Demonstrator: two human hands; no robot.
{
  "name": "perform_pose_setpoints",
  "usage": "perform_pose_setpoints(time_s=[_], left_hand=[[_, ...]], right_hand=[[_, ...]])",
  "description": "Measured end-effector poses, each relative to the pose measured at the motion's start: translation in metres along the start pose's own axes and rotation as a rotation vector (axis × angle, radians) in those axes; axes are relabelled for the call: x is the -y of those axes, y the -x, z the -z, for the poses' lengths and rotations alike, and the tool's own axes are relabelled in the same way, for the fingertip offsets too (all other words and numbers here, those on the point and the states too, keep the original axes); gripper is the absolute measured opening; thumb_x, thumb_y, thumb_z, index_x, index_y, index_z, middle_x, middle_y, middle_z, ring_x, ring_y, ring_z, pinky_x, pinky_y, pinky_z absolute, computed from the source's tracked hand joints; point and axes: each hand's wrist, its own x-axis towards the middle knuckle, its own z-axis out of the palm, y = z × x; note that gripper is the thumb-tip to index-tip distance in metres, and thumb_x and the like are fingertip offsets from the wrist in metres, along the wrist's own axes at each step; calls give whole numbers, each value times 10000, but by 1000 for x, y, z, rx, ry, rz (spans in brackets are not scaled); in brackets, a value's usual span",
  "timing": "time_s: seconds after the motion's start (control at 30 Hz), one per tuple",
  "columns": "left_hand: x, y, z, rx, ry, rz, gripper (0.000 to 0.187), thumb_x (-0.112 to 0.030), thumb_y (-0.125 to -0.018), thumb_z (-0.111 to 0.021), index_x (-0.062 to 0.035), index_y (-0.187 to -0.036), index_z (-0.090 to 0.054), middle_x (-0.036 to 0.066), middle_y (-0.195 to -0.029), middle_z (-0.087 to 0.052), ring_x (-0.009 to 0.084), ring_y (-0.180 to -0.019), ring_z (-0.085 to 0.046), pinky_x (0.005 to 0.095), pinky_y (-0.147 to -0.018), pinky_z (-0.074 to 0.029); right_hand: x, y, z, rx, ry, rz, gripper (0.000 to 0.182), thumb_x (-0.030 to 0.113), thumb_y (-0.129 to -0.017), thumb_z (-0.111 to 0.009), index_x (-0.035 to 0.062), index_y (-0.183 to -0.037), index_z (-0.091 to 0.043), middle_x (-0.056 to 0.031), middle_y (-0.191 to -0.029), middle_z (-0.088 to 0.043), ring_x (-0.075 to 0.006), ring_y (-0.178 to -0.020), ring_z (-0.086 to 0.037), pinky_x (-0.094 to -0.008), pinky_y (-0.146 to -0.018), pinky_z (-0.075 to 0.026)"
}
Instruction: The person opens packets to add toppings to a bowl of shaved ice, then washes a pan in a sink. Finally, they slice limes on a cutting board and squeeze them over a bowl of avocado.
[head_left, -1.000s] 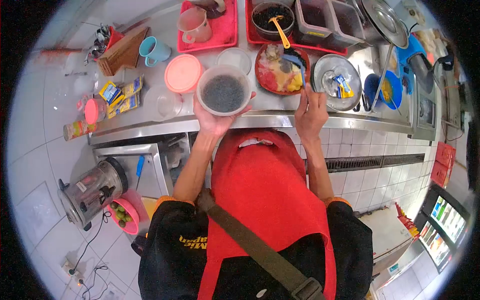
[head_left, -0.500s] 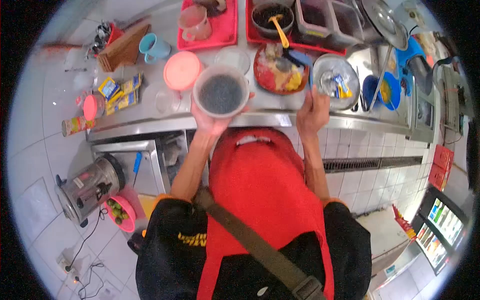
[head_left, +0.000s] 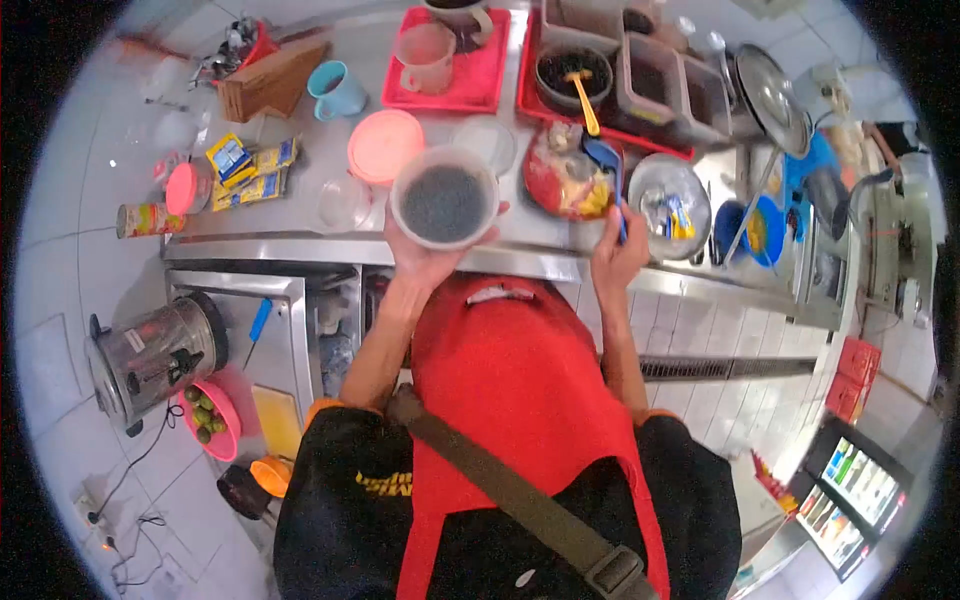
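A translucent plastic tub (head_left: 452, 243) with dark, grainy contents rests in my left hand (head_left: 425, 264), whose fingers curl round its side near the counter's front edge. My right hand (head_left: 618, 254) is closed on the blue handle of a spoon (head_left: 616, 185). The dark blue head of that spoon is over the right part of a reddish bowl (head_left: 534, 188). Pale, red and yellow food pieces fill the bowl. Just right of it stands a metal bowl (head_left: 704, 228) holding a blue-and-yellow packet (head_left: 680, 218).
Behind the tub lie a pink lid (head_left: 386, 147) and a clear lid (head_left: 484, 143). A blue mug (head_left: 337, 92) and yellow sachets (head_left: 252, 172) sit at left. At the back are a pink tray (head_left: 492, 88) and a red tray (head_left: 527, 95) with containers.
The view has shifted, so the counter items sit lower. My right hand has moved slightly left relative to the bowl, and the spoon handle now stands more upright. The tub stays in my left hand.
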Motion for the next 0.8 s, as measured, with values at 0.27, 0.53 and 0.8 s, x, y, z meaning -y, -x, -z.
perform_pose_setpoints(time_s=[0.27, 0.53, 0.8], left_hand=[[-11, 10, 2, -4, 33, -61, 784, -687, -879, -351, -109, -1401, -437, 202, -1348, -525, 580, -1155, -499, 634, -800, -554], [-15, 12, 16, 84, 49, -45, 811, -694, -898, -355, -90, -1438, -380, 212, -1404, -467, 583, -1232, -424, 676, -870, -503], [-13, 14, 11, 75, 89, -33, 820, -699, -897, -336, -93, -1449, -369, 259, -1428, -420, 577, -1239, -421, 660, -854, -520]], right_hand=[[41, -29, 26, -77, 23, 73, 163, 114, -943, -605, -36, -1004, -632, -151, -826, -630, -227, -719, -606, -342, -667, -480], [27, -37, 22, -76, 101, 182, 124, 70, -935, -600, -36, -989, -634, -142, -820, -610, -248, -718, -582, -333, -663, -473], [20, -27, 13, -195, 146, 507, 348, -6, -844, -682, 22, -1179, -594, -133, -826, -581, -288, -714, -555, -378, -603, -462]])
